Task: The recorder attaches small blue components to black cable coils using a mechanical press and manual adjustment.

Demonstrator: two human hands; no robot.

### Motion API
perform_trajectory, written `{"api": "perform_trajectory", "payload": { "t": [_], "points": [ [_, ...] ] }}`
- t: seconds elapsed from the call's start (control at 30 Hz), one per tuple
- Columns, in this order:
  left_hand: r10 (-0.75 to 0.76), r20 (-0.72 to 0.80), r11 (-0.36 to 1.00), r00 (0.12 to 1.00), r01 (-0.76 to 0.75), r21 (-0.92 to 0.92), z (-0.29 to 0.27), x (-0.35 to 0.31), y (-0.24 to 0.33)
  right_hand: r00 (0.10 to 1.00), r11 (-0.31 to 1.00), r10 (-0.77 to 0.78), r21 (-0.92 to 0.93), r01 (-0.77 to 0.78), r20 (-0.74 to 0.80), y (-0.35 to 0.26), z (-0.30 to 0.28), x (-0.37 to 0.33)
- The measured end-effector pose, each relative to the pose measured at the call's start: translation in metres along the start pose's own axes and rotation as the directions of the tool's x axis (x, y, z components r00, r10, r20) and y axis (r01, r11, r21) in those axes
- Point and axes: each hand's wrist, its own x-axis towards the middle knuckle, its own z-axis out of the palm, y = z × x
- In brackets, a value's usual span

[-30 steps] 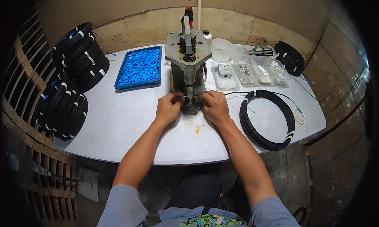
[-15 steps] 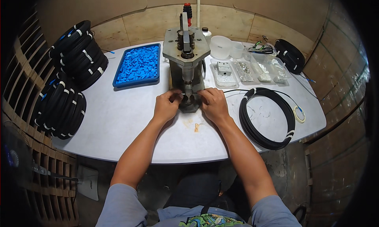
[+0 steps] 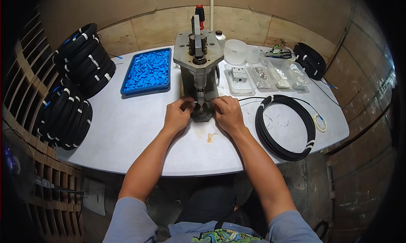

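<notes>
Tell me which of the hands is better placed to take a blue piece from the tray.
Probably the left hand. The blue tray lies on the left of the press, with bare table between. The right hand is at the press base, and would need to cross it.

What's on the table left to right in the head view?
Stacked black cable coils with white ties → blue tray of small blue parts → left hand → grey metal bench press → right hand → large loose black cable coil.
</notes>
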Motion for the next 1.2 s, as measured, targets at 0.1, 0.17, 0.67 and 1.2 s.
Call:
{"api": "perform_trajectory", "payload": {
  "t": [0.1,0.17,0.67,1.2],
  "points": [
    [0.005,-0.001,0.998,1.000,-0.005,-0.058,0.0006,0.0004,-0.0032,1.000,1.000,-0.004,0.005,0.004,-0.004,-0.0002,0.0005,0.0008],
    [0.008,0.005,0.999,1.000,-0.007,-0.049,0.0001,0.0007,-0.0038,1.000,1.000,-0.006,0.010,0.007,-0.010,0.0000,0.0004,0.0011],
    [0.023,-0.018,1.000,1.000,-0.023,-0.001,0.0026,-0.0009,-0.0014,1.000,1.000,0.014,0.022,-0.015,0.028,0.0004,-0.0008,0.0006],
    [-0.005,-0.005,0.999,1.000,0.005,-0.033,0.0036,-0.0001,-0.0028,1.000,1.000,-0.009,0.016,0.008,0.013,0.0011,-0.0007,0.0004]
  ]
}}
